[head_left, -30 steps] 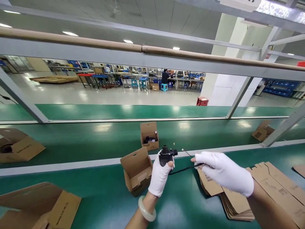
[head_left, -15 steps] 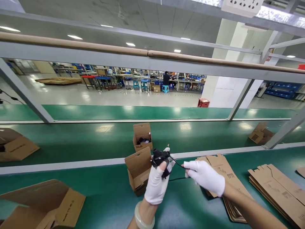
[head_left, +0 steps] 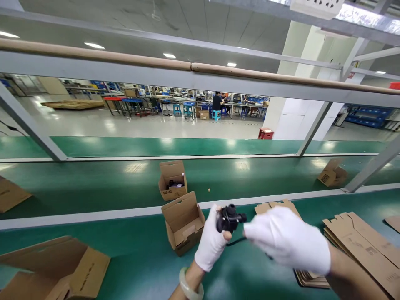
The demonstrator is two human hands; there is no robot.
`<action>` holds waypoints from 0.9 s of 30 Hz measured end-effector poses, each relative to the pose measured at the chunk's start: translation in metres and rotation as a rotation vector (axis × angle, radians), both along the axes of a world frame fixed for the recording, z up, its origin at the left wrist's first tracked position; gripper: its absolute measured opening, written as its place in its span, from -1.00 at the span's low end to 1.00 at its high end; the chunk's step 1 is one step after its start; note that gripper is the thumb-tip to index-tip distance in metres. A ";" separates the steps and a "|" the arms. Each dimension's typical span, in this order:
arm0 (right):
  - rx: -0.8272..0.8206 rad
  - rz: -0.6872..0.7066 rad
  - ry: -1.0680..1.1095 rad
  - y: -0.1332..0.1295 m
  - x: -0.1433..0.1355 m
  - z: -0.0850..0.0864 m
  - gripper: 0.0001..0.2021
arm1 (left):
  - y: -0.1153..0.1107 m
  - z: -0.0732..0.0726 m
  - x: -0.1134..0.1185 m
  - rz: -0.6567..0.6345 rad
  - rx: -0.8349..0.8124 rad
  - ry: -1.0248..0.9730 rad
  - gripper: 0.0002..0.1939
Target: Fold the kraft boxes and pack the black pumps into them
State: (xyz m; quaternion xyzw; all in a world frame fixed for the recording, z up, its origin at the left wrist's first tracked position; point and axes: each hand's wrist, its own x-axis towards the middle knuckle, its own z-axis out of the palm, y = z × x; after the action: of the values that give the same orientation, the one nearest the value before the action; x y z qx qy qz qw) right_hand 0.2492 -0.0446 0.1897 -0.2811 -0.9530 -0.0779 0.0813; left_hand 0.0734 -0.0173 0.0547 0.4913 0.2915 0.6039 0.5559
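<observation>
In a white fingertip-less glove, my left hand [head_left: 212, 239] grips a small black device [head_left: 229, 218] with a round knob on top and a short stub pointing right. A black cable [head_left: 236, 241] runs from its underside toward my right hand [head_left: 286, 237]. That gloved hand, slightly blurred, is closed around the cable, with a bit of it showing below the fingers. Just left of my left hand stands an open cardboard box [head_left: 178, 223] on the green bench, its lid raised; no contents are visible inside.
Flattened cartons lie stacked at right [head_left: 364, 246], with another stack [head_left: 312, 279] partly behind my right arm. A large open box [head_left: 90, 273] sits at lower left. Beyond the white rail, the green belt carries a box with black items [head_left: 173, 193] and another open box [head_left: 333, 175].
My left hand has moved slightly right and turned the device, so its stub points right. My right hand has come nearer the camera with the cable. Boxes on the belt have shifted left.
</observation>
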 end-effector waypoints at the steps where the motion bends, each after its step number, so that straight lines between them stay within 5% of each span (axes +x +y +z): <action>1: 0.001 -0.010 0.068 0.013 0.000 0.001 -0.81 | -0.005 -0.001 0.001 -0.085 0.003 0.008 -0.14; 4: -0.187 -0.034 0.188 0.054 -0.003 -0.013 -0.89 | -0.016 -0.002 0.001 -0.219 -0.016 -0.008 -0.07; 7: -0.291 -0.072 0.190 0.071 -0.005 -0.041 -0.86 | -0.019 -0.002 -0.007 -0.164 -0.069 -0.033 -0.06; 11: -0.190 -0.119 0.062 0.040 -0.001 -0.062 -0.80 | -0.009 -0.004 -0.023 0.187 -0.093 0.008 -0.27; 14: 0.028 -0.082 -0.208 0.000 0.000 -0.051 -0.78 | 0.000 -0.006 -0.029 0.442 -0.063 0.115 -0.36; 16: 0.117 -0.032 -0.302 -0.018 -0.003 -0.033 -0.77 | 0.001 -0.008 -0.027 0.391 -0.020 0.218 -0.37; 20: 0.020 0.017 -0.166 0.001 -0.015 -0.003 -0.80 | -0.011 -0.007 -0.019 -0.031 0.030 0.406 -0.33; 23: -0.270 0.052 0.094 0.038 -0.021 -0.018 -0.85 | -0.023 -0.009 -0.019 -0.248 0.061 0.328 -0.19; 27: -0.581 -0.003 0.439 0.057 -0.029 -0.062 -0.77 | -0.032 -0.016 -0.030 -0.026 -0.057 0.025 -0.08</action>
State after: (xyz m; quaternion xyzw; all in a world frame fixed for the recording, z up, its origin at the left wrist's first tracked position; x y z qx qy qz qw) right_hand 0.2200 0.0125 0.1274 -0.3039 -0.8948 0.2581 0.2009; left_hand 0.0438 -0.0493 0.0383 0.4864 0.3089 0.5820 0.5738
